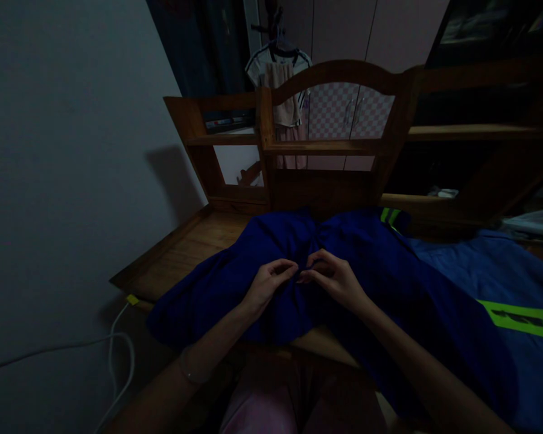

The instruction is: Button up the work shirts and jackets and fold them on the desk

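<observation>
Fingers [281, 263] pinching blue garment [271, 238], left hand [263, 284] facing right hand [341, 281].

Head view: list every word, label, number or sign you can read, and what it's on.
No text is readable.
Yellow-green band on the lighter blue cloth: dark marks, illegible.
Dark blue cloth: no lettering visible.
Shelf items: too dark and small.

Left grip [268, 282] and right grip [337, 278] pinch the blue garment [294, 316] (rumpled across a wooden desk [192, 250])
</observation>
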`<state>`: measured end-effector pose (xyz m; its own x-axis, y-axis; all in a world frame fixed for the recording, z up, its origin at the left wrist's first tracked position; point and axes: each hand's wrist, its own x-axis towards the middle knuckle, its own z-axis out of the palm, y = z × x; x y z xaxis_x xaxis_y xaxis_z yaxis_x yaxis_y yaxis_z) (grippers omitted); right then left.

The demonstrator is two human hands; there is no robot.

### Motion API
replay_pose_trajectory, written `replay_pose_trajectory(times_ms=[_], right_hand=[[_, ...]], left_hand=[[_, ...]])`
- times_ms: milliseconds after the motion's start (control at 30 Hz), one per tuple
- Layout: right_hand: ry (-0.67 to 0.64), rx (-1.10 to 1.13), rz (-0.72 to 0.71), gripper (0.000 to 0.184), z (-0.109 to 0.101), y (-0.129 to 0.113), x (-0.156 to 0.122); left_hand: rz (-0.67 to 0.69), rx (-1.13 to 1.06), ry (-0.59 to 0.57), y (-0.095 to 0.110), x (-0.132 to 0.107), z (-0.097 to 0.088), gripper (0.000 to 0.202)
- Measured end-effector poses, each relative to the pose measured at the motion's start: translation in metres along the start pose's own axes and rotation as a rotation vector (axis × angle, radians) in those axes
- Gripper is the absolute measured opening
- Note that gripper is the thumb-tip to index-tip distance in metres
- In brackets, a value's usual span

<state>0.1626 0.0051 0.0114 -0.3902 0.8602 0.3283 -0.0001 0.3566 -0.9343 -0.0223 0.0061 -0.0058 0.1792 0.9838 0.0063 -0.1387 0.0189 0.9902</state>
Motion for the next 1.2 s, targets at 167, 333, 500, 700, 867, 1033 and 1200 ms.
replay_pose_trajectory(times_ms=[167,333,500,700,867,1033,1200], right_hand=[[0.047,0.031,0.004,0.017,0.001,0.004,0.000],[0.094,0.070,0.031,0.019,0.002,0.009,0.001],[0.108,0.031,0.051,0.019,0.002,0.010,0.000],[0.037,-0.187,-0.031,0.020,-0.002,0.004,-0.004],[0.074,-0.306,-0.089,0.016,-0.003,0.002,-0.005],[0.090,-0.331,-0.104,0.012,-0.004,0.003,-0.005],[0.179,-0.418,-0.152,0.015,-0.006,0.003,-0.003]], left_hand=[[0.134,0.137,0.081,-0.002,-0.003,0.006,0.024],[0.395,0.380,0.150,0.003,-0.007,0.012,0.017],[0.652,0.689,0.129,0.010,-0.010,0.010,0.010],[0.773,0.873,0.052,0.006,-0.009,0.002,0.008],[0.828,0.863,0.089,0.002,-0.013,0.002,0.008],[0.815,0.796,0.111,0.000,-0.015,0.005,0.008],[0.668,0.637,0.117,0.003,-0.017,0.010,0.015]])
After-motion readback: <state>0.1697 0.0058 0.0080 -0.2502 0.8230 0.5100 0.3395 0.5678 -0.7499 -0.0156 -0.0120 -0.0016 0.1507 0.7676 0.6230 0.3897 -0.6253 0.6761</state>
